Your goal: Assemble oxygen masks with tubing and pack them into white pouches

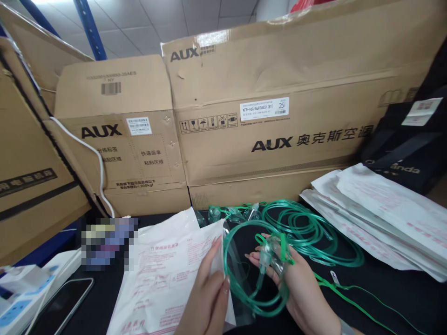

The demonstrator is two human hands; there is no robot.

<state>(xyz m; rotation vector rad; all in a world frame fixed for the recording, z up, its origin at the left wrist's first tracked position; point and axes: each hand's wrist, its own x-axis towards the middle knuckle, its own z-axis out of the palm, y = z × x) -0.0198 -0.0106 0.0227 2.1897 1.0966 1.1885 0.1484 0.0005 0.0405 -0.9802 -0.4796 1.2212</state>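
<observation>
My left hand (211, 291) is closed on the right edge of a white pouch (157, 274) with red print, whose clear film side shows beyond the fingers. In my right hand (300, 284) rests a clear mask (275, 251) with a green strap, the fingers curled round it from below. Coiled green tubing (240, 302) hangs from the mask and loops between both hands, its left side close to the pouch's edge. Behind my right hand, more coiled green tubing (296, 223) lies on the black table.
White pouches (391, 214) are stacked at the right. More masks (233, 214) lie at the back before AUX cartons (223, 153). A phone (63, 307) and power strip (21, 302) are at the left. Green straps (349, 298) lie at the right front.
</observation>
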